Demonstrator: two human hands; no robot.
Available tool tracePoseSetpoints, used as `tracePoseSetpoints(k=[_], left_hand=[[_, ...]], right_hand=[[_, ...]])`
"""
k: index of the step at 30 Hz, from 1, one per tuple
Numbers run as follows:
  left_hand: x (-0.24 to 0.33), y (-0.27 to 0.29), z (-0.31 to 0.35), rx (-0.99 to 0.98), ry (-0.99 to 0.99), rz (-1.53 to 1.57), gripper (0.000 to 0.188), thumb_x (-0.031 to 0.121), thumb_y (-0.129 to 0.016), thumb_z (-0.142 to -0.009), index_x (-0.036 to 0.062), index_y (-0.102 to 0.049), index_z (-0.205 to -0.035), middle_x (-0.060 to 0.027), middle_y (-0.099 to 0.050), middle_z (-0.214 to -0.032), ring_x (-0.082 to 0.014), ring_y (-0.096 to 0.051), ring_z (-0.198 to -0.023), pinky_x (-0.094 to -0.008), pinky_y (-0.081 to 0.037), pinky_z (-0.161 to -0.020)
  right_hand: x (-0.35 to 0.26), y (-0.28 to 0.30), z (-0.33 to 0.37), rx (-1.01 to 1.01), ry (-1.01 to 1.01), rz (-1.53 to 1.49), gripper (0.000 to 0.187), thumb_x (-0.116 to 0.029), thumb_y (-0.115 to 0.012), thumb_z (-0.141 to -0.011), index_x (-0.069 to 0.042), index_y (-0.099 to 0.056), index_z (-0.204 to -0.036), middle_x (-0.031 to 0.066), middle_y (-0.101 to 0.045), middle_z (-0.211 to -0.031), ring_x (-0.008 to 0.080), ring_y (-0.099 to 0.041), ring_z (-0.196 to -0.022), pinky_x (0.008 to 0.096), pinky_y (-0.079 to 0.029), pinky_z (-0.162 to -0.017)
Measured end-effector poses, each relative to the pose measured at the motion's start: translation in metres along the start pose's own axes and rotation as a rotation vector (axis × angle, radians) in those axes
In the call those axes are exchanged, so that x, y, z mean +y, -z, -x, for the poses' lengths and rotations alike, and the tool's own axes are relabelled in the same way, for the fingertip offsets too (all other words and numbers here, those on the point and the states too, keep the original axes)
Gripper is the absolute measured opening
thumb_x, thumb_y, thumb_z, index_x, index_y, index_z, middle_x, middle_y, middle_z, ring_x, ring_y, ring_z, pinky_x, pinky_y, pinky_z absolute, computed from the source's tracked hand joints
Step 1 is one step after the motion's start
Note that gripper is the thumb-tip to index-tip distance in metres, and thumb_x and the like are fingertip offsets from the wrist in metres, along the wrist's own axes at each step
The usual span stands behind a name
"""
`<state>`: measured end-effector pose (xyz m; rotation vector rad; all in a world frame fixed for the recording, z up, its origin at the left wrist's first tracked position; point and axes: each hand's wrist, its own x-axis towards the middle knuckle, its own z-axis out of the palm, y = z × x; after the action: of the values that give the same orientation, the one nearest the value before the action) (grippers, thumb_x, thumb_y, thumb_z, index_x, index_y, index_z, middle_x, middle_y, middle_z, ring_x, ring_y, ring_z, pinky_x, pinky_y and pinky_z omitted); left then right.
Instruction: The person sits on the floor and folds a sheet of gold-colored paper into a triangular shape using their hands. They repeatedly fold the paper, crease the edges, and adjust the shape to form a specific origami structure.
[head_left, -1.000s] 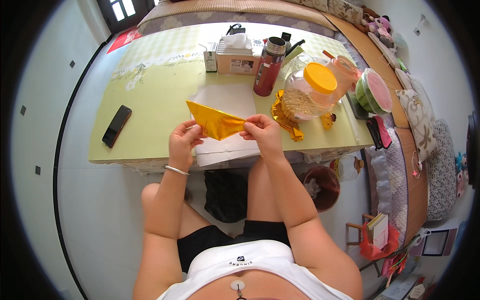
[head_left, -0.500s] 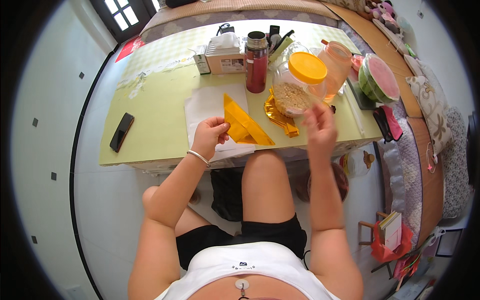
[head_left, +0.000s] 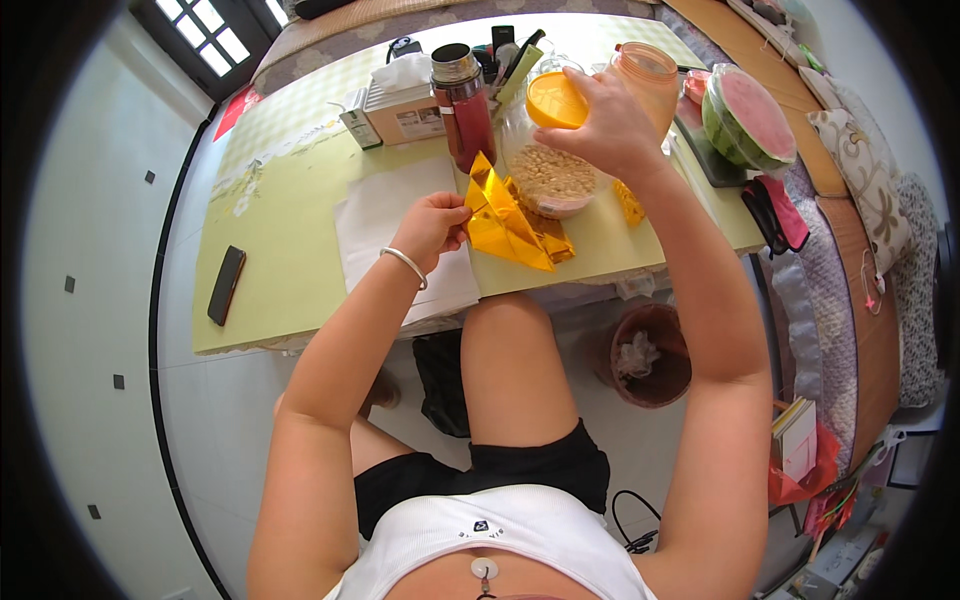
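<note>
**Left hand (head_left: 432,232) pinching folded gold sheet (head_left: 492,225); right hand (head_left: 612,130) at yellow lid (head_left: 550,102)**

At the bottom of the frame is the seated person's white top (head_left: 480,530), with black shorts (head_left: 540,462) above it. A bin (head_left: 606,368) containing crumpled white material stands below the table (head_left: 290,225), right of centre.

The left hand is at the centre of the frame, a silver-coloured bangle (head_left: 403,263) on its wrist. Its thumb and fingers grasp the left edge of the folded gold sheet, which is creased and held at a tilt over the table. More gold foil (head_left: 562,246) shows just behind it. White paper (head_left: 375,240) lies left of the sheet; a dark phone (head_left: 227,287) lies at the table's left side.

Beyond the sheet stands a clear jar (head_left: 552,180) of pale small pieces. The right hand, upper right of centre, spreads its thumb and fingers about the yellow lid; whether they grip it cannot be told.

Farther up stand a red flask (head_left: 466,128), a tissue box (head_left: 408,110) and a small carton (head_left: 359,121). A cut watermelon (head_left: 748,118) sits at upper right. A dark door (head_left: 200,45) with panes occupies the upper left.
</note>
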<state>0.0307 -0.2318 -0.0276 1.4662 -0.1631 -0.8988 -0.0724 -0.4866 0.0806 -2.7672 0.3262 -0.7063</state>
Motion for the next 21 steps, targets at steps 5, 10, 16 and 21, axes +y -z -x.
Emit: tracePoseSetpoints(k=[5, 10, 16, 21], left_hand=[[-0.011, 0.012, -0.003, 0.002, 0.02, -0.075, 0.005, 0.009, -0.061, -0.098, 0.0072, -0.065, -0.098, 0.0001, -0.064, -0.078, -0.0092, -0.055, -0.057, -0.0234, -0.044, -0.052], [-0.007, 0.014, 0.003, 0.026, 0.017, -0.082, 0.005, 0.006, -0.06, -0.096, 0.0058, -0.065, -0.096, -0.0006, -0.063, -0.076, -0.0094, -0.054, -0.057, -0.0239, -0.042, -0.052], [0.001, 0.014, 0.008, 0.028, -0.002, -0.129, 0.005, 0.007, -0.061, -0.096, 0.0048, -0.065, -0.097, -0.0009, -0.063, -0.077, -0.0093, -0.054, -0.059, -0.024, -0.042, -0.054], [0.001, 0.011, 0.007, 0.016, 0.0, -0.144, 0.008, 0.009, -0.061, -0.098, 0.0051, -0.066, -0.102, 0.0003, -0.063, -0.078, -0.0086, -0.054, -0.06, -0.0229, -0.043, -0.055]], right_hand=[[0.014, -0.008, 0.006, 0.192, 0.054, -0.08, 0.091, -0.056, -0.083, -0.065, -0.007, -0.059, -0.138, 0.0217, -0.065, -0.115, 0.0341, -0.062, -0.112, 0.0426, -0.051, -0.097], [0.026, 0.016, 0.018, 0.297, 0.035, -0.133, 0.089, -0.05, -0.086, -0.065, 0.0, -0.061, -0.134, 0.0218, -0.067, -0.115, 0.0346, -0.064, -0.111, 0.0421, -0.05, -0.098], [0.025, 0.027, 0.034, 0.2, 0.013, -0.076, 0.086, -0.049, -0.086, -0.066, -0.002, -0.062, -0.133, 0.0226, -0.065, -0.117, 0.0361, -0.064, -0.11, 0.0425, -0.051, -0.097], [0.025, 0.028, 0.043, 0.165, -0.012, -0.01, 0.081, -0.048, -0.085, -0.067, -0.006, -0.064, -0.133, 0.0218, -0.064, -0.12, 0.037, -0.063, -0.109, 0.044, -0.051, -0.095]])
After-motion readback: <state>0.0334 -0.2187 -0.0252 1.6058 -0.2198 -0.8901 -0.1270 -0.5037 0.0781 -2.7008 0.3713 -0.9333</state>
